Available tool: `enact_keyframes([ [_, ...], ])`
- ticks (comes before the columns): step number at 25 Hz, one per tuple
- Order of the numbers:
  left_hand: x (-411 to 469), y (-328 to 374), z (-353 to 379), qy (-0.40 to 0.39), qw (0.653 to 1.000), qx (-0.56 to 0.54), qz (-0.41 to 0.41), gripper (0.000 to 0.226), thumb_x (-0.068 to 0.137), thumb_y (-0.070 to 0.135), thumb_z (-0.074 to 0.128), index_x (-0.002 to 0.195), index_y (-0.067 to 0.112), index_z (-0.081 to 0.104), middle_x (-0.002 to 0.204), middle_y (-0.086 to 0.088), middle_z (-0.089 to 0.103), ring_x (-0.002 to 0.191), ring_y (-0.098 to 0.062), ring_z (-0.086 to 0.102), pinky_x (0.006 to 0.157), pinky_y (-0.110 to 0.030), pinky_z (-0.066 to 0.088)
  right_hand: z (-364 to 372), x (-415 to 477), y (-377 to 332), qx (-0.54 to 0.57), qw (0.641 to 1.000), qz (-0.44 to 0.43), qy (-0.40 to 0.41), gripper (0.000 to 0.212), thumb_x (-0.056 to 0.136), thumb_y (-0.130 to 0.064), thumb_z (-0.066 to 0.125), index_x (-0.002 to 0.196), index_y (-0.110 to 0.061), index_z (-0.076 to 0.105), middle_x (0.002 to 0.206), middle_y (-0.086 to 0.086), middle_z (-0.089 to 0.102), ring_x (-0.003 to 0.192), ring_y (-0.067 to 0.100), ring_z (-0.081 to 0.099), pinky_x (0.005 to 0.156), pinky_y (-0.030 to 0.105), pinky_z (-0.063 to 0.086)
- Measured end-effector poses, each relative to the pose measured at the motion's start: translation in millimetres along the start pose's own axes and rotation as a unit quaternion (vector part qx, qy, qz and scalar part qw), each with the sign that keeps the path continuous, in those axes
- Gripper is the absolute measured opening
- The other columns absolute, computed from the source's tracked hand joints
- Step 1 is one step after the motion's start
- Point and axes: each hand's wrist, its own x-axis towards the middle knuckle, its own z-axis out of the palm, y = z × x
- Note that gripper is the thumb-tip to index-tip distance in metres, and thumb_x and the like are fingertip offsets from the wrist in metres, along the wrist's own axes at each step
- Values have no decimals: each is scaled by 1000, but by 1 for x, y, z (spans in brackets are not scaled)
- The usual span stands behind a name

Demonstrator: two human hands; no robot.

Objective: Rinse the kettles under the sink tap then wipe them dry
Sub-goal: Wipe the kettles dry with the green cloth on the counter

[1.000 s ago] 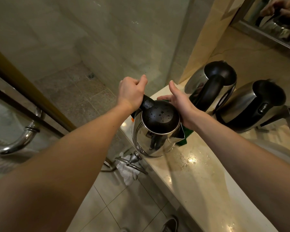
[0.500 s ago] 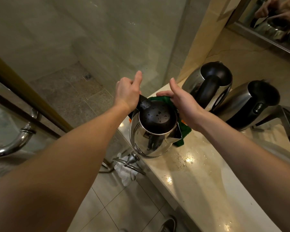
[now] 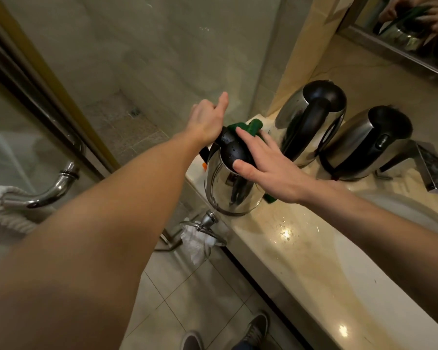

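view: head cam, only 1
landmark: near kettle [image 3: 228, 190], steel body, black lid [image 3: 234, 152] w/ water drops, upright at edge of counter [image 3: 301, 248]
L hand [image 3: 208, 122]: fingers curled tight round black handle at near kettle's top left, clamped on it; thumb sticks up free
R hand [image 3: 266, 162]: flat over near kettle's lid, fingers straight & spread, nothing gripped; presses green cloth [image 3: 248, 127] onto lid
green cloth: betw. R hand & lid; bunch shows past fingertips, corner pokes out under wrist at near kettle's right side
kettle 2 [image 3: 311, 122]: just right of & behind near kettle, upright, black handle toward cam
kettle 3 [image 3: 364, 147]: right of near kettle, beyond kettle 2, upright; touching kettle 2 or not, can't tell
wet spots: on counter, just front-right of near kettle
chrome ring [image 3: 208, 223]: right below near kettle, under counter edge, white tissue hanging in it
door handle [image 3: 53, 190]: chrome, well left of near kettle
shoes [image 3: 256, 329]: 2, on floor tiles well below near kettle
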Motion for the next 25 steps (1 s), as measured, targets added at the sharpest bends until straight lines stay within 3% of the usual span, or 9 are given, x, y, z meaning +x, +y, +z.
enact_keyframes([
  [4,0,-1,0,-2,1000,-4,-12,67,107,54,30,73,3,57,101,-27,67,106,-40,61,83,-37,39,16,-5,-14,-155,988,-11,-7,100,81,-82,14,158,-23,-10,167,4,6,151,31,-17,121,58,1],
  [8,-1,-1,0,0,1000,-1,-10,66,107,53,29,75,2,55,110,-30,67,110,-41,59,87,-39,40,35,-17,-19,-287,957,-32,-11,97,85,-79,12,156,-19,-17,166,9,9,149,38,-20,119,65,-2],
  [10,-2,0,0,2,1000,-8,-13,71,107,53,28,78,-4,60,112,-32,66,111,-44,58,88,-41,41,36,-19,-18,-322,946,-42,-16,97,86,-78,12,155,-17,-17,165,11,14,149,41,-18,118,66,0],
  [13,-2,-1,1,3,1000,-10,-13,78,107,53,27,98,-15,64,116,-34,65,115,-46,56,92,-43,41,26,-19,-16,-321,945,-51,-15,95,87,-75,12,156,-17,-14,162,12,23,151,39,-11,120,63,4],
  [17,-1,-2,1,6,999,-19,-26,77,107,55,27,110,-11,65,123,-30,64,119,-42,56,95,-39,39,13,-1,-15,-211,977,-12,20,90,92,-72,22,159,-16,-3,164,9,20,153,32,1,122,54,13],
  [21,0,-3,3,25,998,-36,-42,71,106,55,28,105,-5,66,119,-26,64,113,-38,58,86,-35,37,-8,21,-12,13,997,60,54,70,102,-57,32,157,-14,20,159,9,34,145,25,29,112,31,24],
  [23,0,-4,5,30,997,-51,-45,66,106,54,29,92,0,64,108,-21,65,105,-36,59,82,-34,35,-17,28,-3,178,975,124,35,68,102,-59,27,155,-16,27,156,2,36,145,18,31,113,27,20],
  [25,-1,-4,5,37,996,-67,-49,63,106,54,30,78,4,57,95,-15,64,96,-32,60,78,-35,34,-18,31,9,329,925,185,26,73,100,-64,23,154,-15,31,153,-3,38,143,15,32,120,33,18],
])
